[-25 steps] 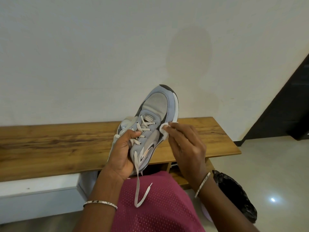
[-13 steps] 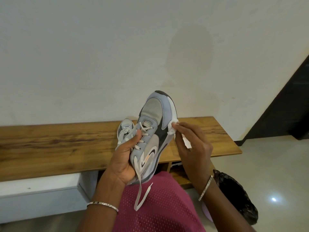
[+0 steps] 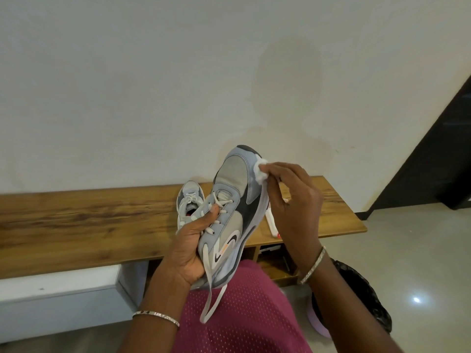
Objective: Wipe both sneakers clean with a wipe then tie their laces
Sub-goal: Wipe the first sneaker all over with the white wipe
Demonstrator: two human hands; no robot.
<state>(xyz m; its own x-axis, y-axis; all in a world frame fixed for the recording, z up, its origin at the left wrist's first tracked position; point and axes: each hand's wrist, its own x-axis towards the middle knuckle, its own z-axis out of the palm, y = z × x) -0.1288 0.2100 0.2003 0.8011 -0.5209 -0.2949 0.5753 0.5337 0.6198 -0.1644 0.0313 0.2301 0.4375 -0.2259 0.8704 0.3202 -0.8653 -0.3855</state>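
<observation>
Left hand (image 3: 190, 253) is gripping grey-and-white mesh sneaker (image 3: 235, 177) at laces, toe up; right hand (image 3: 295, 200) is pinching crumpled white wipe (image 3: 260, 170) against its toe edge.

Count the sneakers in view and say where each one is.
2. The held sneaker is gripped by the left hand, the right hand pressing a wipe to its toe. The second sneaker sits on the bench behind it, partly hidden.

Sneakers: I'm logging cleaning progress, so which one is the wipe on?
The sneaker gripped in the left hand, toe up: the right hand presses the wipe to its toe edge. The other sneaker rests on the bench.
</observation>
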